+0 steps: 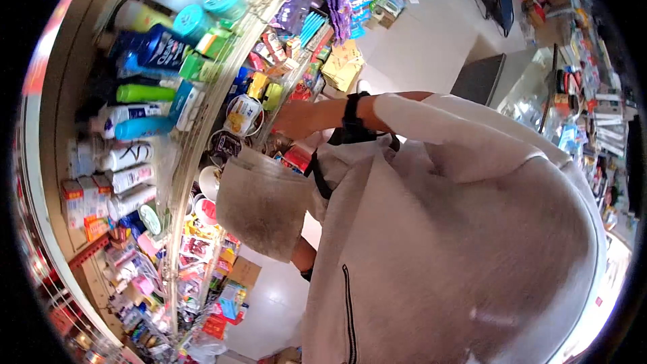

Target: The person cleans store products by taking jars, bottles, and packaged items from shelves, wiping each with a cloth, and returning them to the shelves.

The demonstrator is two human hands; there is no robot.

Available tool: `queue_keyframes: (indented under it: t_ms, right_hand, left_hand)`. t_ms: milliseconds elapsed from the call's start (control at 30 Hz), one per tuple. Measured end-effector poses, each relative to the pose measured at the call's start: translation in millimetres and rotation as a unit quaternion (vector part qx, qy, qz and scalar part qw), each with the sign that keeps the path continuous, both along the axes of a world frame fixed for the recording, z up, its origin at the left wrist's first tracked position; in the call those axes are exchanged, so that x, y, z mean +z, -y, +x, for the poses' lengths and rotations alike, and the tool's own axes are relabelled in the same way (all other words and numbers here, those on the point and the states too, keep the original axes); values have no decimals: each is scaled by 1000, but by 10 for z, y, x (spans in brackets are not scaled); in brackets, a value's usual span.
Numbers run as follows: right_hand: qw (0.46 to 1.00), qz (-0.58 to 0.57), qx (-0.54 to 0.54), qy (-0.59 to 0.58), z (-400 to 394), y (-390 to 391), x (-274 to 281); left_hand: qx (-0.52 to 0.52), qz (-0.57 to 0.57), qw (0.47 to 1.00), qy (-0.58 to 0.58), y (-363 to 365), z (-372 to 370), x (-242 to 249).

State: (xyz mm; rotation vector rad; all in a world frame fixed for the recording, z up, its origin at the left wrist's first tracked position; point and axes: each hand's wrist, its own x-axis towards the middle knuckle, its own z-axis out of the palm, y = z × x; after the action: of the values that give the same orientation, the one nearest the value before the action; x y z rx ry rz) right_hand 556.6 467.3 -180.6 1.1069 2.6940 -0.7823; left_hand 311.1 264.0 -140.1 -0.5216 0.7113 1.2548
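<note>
My right hand (294,118), with a black band at its wrist, reaches into the front of the shop shelf. Its fingertips are lost among the packets, so I cannot tell what they touch. Close beside it stands a round clear tub with a yellow label (243,115), and small yellow packs (271,96) sit near the knuckles. A fuzzy grey-beige cloth (263,209) hangs in front of the shelf, held at my left hand. That hand is mostly hidden behind the cloth; only skin near the wrist (303,253) shows, above another black band.
Bottles and jars with turquoise lids (224,0) line the upper shelf (176,229). Purple snack bags (337,0) hang at its far end. Cartons (244,272) stand low by the tiled floor (273,296). Behind me are a glass counter (526,81) and more stocked shelves (593,104).
</note>
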Motion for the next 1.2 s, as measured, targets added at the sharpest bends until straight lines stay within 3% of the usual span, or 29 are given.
queue_keyframes:
  t_ms: [533, 700, 767, 867, 967, 1033, 1067, 1200]
  right_hand:
    - [993, -7, 65, -102, -165, 145, 68]
    - [990, 5, 89, -108, -81, 63, 438]
    - [986, -5, 46, -160, -155, 95, 266]
    - [990, 48, 23, -134, -163, 56, 72]
    - [986, -1, -31, -161, 176, 19, 450]
    - [982, -26, -108, -151, 375, -49, 459]
    - [987, -81, -96, -104, 507, -136, 573]
    - [971, -10, -173, -167, 945, -256, 441]
  left_hand:
    - [-26, -26, 998, -54, 16, 13, 129]
    - [-28, -18, 997, -64, 46, 1, 152]
    - [-21, -14, 998, -66, 53, 19, 144]
    - [-1, -17, 998, -68, 131, 47, 119]
    - [24, -17, 997, -65, 165, 51, 113]
    - [42, -17, 997, -68, 188, 80, 121]
    - [48, -17, 996, -67, 191, 98, 125]
    - [76, -15, 994, -73, 174, 237, 127]
